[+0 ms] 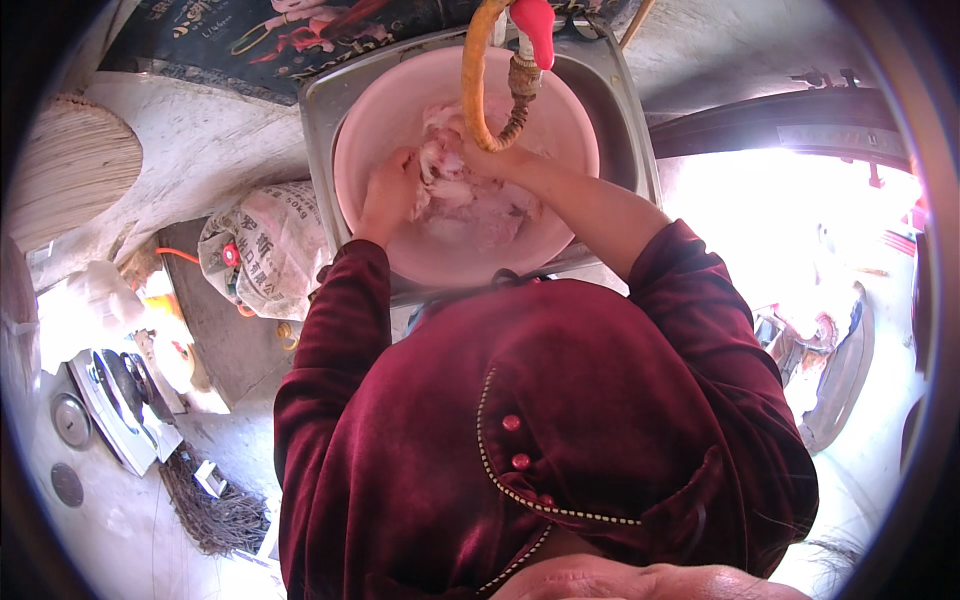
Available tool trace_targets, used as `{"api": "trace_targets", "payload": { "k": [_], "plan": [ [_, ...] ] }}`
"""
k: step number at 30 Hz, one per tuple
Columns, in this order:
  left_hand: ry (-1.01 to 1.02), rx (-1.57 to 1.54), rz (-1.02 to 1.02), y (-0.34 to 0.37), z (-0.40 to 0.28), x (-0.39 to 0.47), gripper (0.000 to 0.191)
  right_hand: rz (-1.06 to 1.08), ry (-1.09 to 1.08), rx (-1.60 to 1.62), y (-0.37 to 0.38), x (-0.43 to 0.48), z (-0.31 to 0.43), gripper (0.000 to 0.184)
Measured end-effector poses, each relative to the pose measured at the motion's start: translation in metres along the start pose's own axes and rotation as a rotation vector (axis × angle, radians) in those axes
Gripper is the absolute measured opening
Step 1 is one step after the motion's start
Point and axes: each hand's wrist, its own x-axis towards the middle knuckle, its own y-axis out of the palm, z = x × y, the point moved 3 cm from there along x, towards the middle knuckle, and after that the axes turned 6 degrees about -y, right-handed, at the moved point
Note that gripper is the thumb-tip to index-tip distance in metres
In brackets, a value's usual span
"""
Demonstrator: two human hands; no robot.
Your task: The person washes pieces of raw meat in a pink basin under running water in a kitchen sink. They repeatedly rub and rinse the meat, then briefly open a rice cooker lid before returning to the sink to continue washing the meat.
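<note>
A large pink plastic basin (360,247) sits in a metal sink (319,120), with cloudy water inside. Both hands are down in the basin on a wet, bunched pale pink and white mass (446,169) that looks like cloth. My left hand (391,184) grips its left side, the fingers partly hidden by its folds. From the right, my right hand (476,159) holds its upper part, partly covered by the hose. More of the pale material (480,221) lies in the water below. A tap with a red handle (534,34) and a yellow hose (472,82) hang over the basin.
Left of the sink stands a white woven sack (281,247) bearing writing. A round wooden board (75,169) leans further left. A twig broom (214,502) lies on the floor at lower left. A dark printed sheet (247,45) covers the wall behind the sink.
</note>
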Motion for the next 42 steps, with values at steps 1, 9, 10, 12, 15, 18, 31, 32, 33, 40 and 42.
{"api": "trace_targets", "payload": {
  "k": [1,9,10,12,15,18,31,32,33,40,42],
  "plan": [
    [-0.005,0.098,-0.029,-0.002,-0.001,0.003,0.042,-0.023,0.02,0.009,-0.005,0.001,0.001,0.035],
    [0.238,0.233,-0.219,0.007,0.013,0.007,0.06,-0.148,-0.106,-0.491,-0.058,-0.003,0.002,0.046],
    [0.276,0.351,-0.146,0.014,0.014,0.003,0.061,-0.153,-0.088,-0.525,-0.06,-0.006,0.0,0.047],
    [0.298,0.605,0.037,0.026,0.015,-0.008,0.063,-0.164,-0.054,-0.593,-0.059,-0.015,-0.008,0.05],
    [0.468,0.686,0.092,0.035,0.004,-0.038,0.053,-0.128,0.117,-0.747,-0.042,-0.042,-0.027,0.067],
    [0.391,0.656,0.38,0.045,-0.005,-0.051,0.041,0.147,0.198,-0.76,-0.013,-0.063,-0.044,0.053],
    [-0.052,0.219,0.332,0.009,-0.011,-0.015,0.04,-0.148,0.305,-0.084,-0.022,-0.048,-0.026,0.047],
    [0.033,0.072,0.265,0.014,-0.015,-0.018,0.041,-0.168,0.338,0.044,-0.019,-0.049,-0.027,0.047],
    [0.117,-0.074,0.197,0.021,-0.018,-0.022,0.042,-0.192,0.378,0.17,-0.016,-0.049,-0.027,0.046],
    [0.417,-0.218,-0.007,0.059,-0.044,-0.052,0.053,-0.434,0.509,0.912,0.003,-0.037,-0.037,0.025],
    [0.304,-0.306,0.074,0.05,-0.046,-0.046,0.045,-0.338,0.579,0.963,0.002,-0.035,-0.04,0.018]
  ]
}}
